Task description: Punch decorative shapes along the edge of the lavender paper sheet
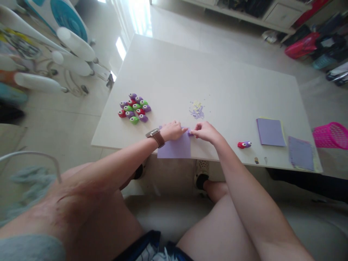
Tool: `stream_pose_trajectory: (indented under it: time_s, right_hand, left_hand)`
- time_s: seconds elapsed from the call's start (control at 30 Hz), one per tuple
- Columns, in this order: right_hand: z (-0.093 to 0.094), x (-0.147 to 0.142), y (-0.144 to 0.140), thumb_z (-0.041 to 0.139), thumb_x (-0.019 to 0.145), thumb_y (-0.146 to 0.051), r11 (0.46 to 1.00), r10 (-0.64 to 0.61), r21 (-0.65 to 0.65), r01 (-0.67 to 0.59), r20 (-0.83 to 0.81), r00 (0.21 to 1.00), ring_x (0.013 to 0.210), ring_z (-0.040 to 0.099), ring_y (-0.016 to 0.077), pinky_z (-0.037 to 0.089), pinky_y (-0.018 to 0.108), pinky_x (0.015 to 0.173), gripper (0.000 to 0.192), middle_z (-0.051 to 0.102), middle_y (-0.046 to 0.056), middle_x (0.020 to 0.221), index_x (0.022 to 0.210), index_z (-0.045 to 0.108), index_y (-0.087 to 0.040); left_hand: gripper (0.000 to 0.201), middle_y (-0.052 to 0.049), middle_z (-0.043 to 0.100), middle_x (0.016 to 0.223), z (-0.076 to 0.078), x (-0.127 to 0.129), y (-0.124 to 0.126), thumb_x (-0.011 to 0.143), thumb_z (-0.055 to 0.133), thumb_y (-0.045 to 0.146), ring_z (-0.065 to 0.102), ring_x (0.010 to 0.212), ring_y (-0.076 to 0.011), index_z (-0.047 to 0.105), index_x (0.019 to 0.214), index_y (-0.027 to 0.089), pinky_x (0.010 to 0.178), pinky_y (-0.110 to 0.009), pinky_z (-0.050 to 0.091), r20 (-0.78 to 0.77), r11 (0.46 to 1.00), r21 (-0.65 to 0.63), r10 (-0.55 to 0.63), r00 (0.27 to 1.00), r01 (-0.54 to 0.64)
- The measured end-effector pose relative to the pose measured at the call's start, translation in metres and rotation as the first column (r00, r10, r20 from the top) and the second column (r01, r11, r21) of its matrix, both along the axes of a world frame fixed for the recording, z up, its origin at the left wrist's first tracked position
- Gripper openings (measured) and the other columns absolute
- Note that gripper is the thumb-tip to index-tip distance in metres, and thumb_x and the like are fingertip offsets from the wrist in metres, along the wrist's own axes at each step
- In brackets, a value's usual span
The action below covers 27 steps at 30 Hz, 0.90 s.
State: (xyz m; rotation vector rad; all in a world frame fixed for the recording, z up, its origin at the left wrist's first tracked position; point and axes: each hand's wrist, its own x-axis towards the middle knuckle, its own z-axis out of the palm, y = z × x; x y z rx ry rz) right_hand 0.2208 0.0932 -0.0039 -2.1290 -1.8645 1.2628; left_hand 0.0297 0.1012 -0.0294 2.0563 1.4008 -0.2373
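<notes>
A lilac paper sheet [175, 148] lies at the near edge of the white table [190, 72], partly overhanging it. My left hand [174, 130], with a brown-strapped watch on the wrist, presses down on the sheet's top edge. My right hand [205, 131] pinches a small purple punch [190, 133] set on the sheet's top right corner. A small heap of purple and yellow paper bits [197, 109] lies just beyond my hands.
A cluster of several purple, green and red punches [134, 107] sits to the left. A red and a purple punch [244, 144] lie to the right, then two stacks of lilac paper [270, 131] [301, 153]. A pink basket [331, 135] stands beyond the table's right end.
</notes>
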Motion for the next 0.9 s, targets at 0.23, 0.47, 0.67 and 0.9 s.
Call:
stream_pose_trajectory:
  time_s: [0.23,0.47,0.67,0.9]
  right_hand:
    - [0.004,0.006,-0.007,0.082,0.074,-0.025,0.961,0.118,0.243,-0.130,0.063,0.991,0.089,0.066,0.0204,0.050,0.029,0.076,0.028,0.073,0.009,0.105,0.098,0.070,-0.018]
    - [-0.005,-0.002,-0.009,0.069,0.082,-0.012,0.932,0.252,0.224,-0.286,0.171,0.953,0.089,0.069,0.0213,0.050,0.029,0.081,0.015,0.076,0.007,0.097,0.093,0.075,-0.021]
    - [0.003,0.012,-0.009,0.064,0.081,-0.008,0.937,0.205,0.202,-0.286,0.347,0.915,0.089,0.068,0.0241,0.047,0.031,0.075,0.021,0.077,0.010,0.097,0.091,0.075,-0.022]
    - [0.005,0.019,-0.010,0.069,0.075,-0.007,0.946,0.249,0.143,-0.292,0.260,0.933,0.089,0.069,0.0228,0.049,0.029,0.077,0.024,0.077,0.009,0.100,0.094,0.072,-0.020]
  left_hand:
    - [0.053,-0.025,0.061,0.135,0.007,0.000,-0.006,0.103,0.040,0.047,0.060,0.130,-0.0376,0.055,0.135,0.008,0.107,-0.049,0.048,-0.049,0.999,0.024,-0.020,0.999,0.021]
    - [0.053,-0.022,0.060,0.136,0.014,0.001,-0.014,0.093,0.059,0.046,0.060,0.128,-0.0364,0.055,0.133,0.011,0.104,-0.045,0.049,-0.110,0.992,0.088,-0.077,0.991,0.087]
    - [0.043,-0.023,0.059,0.133,0.026,0.005,-0.029,0.097,0.057,0.037,0.060,0.125,-0.0350,0.055,0.131,0.010,0.100,-0.044,0.051,-0.119,0.982,0.155,-0.085,0.989,0.103]
    - [0.035,-0.022,0.056,0.137,0.053,0.015,-0.060,0.098,0.056,0.030,0.053,0.126,-0.0359,0.060,0.131,0.017,0.090,-0.046,0.057,-0.101,0.978,0.152,-0.131,0.986,0.145]
